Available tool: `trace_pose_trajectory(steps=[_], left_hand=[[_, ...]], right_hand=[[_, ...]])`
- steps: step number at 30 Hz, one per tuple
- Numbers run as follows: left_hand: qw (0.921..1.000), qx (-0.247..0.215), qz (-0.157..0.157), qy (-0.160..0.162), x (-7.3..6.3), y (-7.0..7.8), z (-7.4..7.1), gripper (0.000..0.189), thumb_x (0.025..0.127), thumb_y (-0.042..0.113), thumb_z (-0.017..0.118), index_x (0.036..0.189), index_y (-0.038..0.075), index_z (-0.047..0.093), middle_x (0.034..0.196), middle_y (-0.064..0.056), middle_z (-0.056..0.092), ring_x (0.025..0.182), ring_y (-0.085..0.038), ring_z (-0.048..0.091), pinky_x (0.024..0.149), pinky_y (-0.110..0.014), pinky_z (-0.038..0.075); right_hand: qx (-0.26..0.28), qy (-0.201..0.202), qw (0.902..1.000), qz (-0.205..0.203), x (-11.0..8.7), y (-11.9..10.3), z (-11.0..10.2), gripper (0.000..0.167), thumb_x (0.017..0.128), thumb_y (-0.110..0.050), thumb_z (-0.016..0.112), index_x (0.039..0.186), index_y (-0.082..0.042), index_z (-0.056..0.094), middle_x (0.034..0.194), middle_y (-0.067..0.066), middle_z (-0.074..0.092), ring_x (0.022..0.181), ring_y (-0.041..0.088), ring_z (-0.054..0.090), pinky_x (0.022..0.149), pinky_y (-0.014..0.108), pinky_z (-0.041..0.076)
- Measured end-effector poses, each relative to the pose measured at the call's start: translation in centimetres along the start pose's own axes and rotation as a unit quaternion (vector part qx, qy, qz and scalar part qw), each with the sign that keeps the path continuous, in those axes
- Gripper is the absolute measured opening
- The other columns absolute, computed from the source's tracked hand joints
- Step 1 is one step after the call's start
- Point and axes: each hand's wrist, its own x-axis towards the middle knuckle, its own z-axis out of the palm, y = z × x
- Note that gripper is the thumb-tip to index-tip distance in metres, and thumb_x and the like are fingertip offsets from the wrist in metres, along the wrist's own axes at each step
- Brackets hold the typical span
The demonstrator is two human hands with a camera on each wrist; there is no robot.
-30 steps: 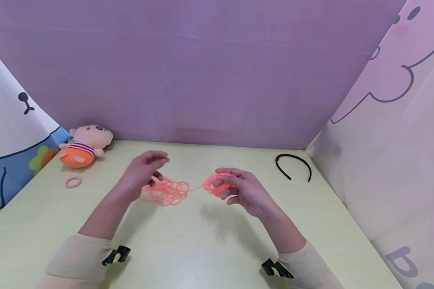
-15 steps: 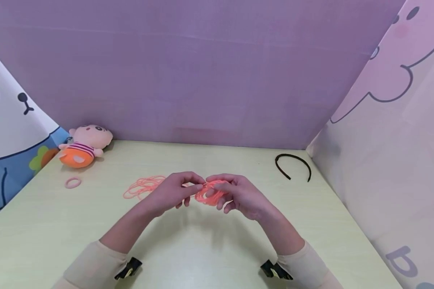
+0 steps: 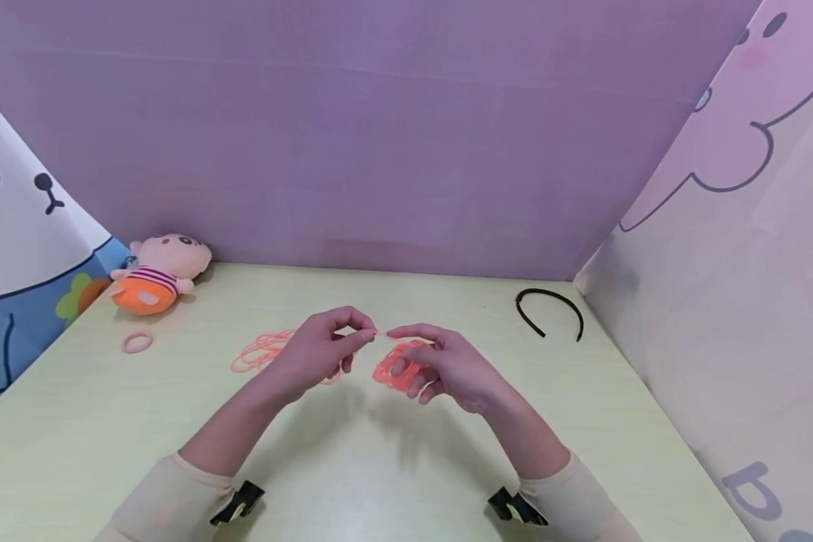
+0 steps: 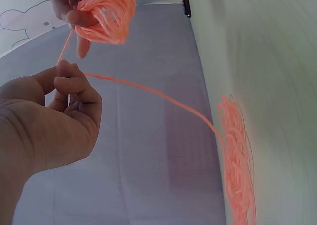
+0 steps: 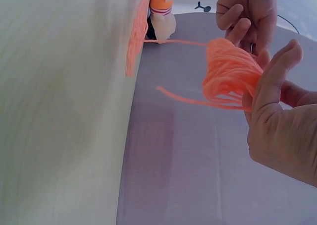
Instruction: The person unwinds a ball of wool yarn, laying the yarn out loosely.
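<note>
In the head view my right hand [image 3: 450,369] holds a wound bundle of coral yarn [image 3: 394,369] above the table, its loops lying around the fingers. A loose yarn end hangs off the bundle in the right wrist view. My left hand [image 3: 321,350] pinches the strand [image 4: 66,45] between thumb and forefinger, just left of the bundle. From that pinch the strand runs down to a loose pile of the same yarn [image 4: 237,160] on the table. The left hand and forearm hide part of the pile [image 3: 260,351] in the head view.
A plush doll [image 3: 159,275] in orange pants lies at the table's back left, with a pink ring [image 3: 137,342] in front of it. At the back right lies a black headband [image 3: 555,293]. Purple cloth [image 3: 406,150] stands behind the table [image 3: 406,482].
My left hand has moved right, from over the loose pile to beside the bundle, and now pinches the strand. The right hand has shifted slightly down, still holding the bundle.
</note>
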Motion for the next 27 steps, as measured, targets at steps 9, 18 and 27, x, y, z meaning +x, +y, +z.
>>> trace_pose_trajectory(steps=[9,18,27], left_hand=[[0.9998,-0.009,-0.002,0.020,0.2,-0.1,-0.7,0.012,0.101,0.024,0.065,0.108,0.014,0.067,0.082,-0.010,0.057,0.059,-0.019,0.051,0.048,-0.027,0.036],[0.9983,-0.014,-0.020,0.053,0.4,-0.6,-2.2,0.018,0.102,0.024,0.064,0.112,0.009,0.065,0.094,-0.014,0.057,0.065,-0.021,0.054,0.053,-0.028,0.041],[0.9945,-0.024,-0.042,0.093,0.8,-1.4,-4.0,0.026,0.104,0.024,0.061,0.119,0.003,0.060,0.104,-0.008,0.058,0.067,-0.019,0.055,0.054,-0.026,0.045]], right_hand=[[0.069,0.052,0.9962,-0.002,0.2,-0.2,-0.4,0.041,0.106,-0.024,0.051,0.140,-0.002,0.055,0.106,0.010,0.070,0.062,0.014,0.067,0.056,0.025,0.055],[0.153,0.092,0.9833,-0.031,0.0,-0.7,-0.8,0.041,0.106,-0.025,0.048,0.142,-0.006,0.053,0.121,0.013,0.069,0.061,0.013,0.068,0.055,0.024,0.055],[0.182,0.108,0.9766,-0.039,-0.2,-0.9,-0.9,0.041,0.107,-0.023,0.047,0.143,-0.006,0.052,0.119,0.010,0.071,0.057,0.013,0.067,0.055,0.023,0.055]])
